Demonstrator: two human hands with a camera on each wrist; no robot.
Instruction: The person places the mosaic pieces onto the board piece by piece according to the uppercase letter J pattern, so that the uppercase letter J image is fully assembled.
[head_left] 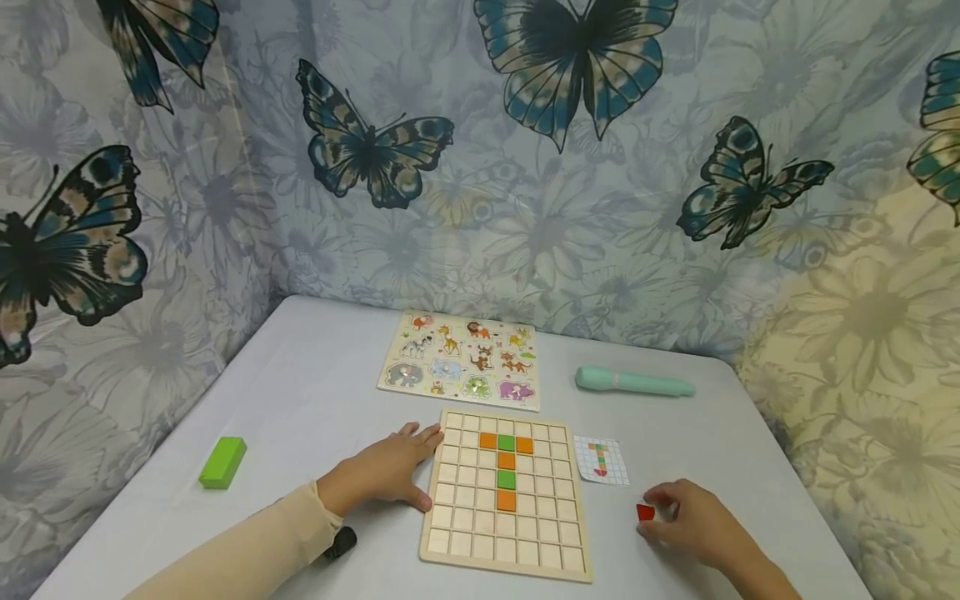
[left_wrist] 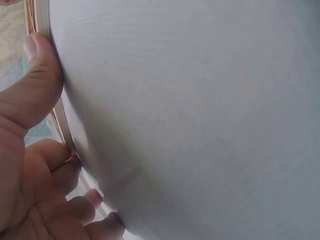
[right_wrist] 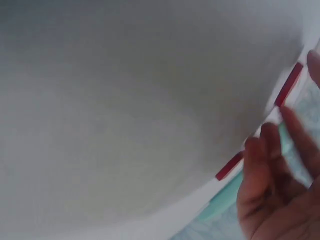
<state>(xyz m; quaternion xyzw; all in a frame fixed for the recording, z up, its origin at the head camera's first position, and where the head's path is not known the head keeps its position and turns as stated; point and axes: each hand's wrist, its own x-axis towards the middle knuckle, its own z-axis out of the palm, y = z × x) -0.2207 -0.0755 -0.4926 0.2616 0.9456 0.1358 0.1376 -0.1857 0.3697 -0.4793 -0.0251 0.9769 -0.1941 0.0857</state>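
Note:
A wooden grid board (head_left: 471, 546) lies flat on the table. Orange and green square tiles (head_left: 506, 480) form a T shape in its cells. My left hand (head_left: 386, 471) is spread along the board's left edge; its thumb (left_wrist: 42, 82) and fingertips touch the edge. To the right of the board, my right hand (head_left: 697, 521) holds a small red piece (head_left: 645, 512) between thumb and forefinger, low at the table top. A second red piece (right_wrist: 230, 166) lies by its other fingers in the right wrist view. A pattern card (head_left: 602, 461) lies between the board and this hand.
An animal puzzle board (head_left: 461, 358) lies at the back of the table. A mint-green stick-shaped object (head_left: 635, 382) is at the back right. On the left is a green block (head_left: 222, 462). A black object (head_left: 342, 542) sits beside the left forearm. Butterfly-print cloth hangs behind.

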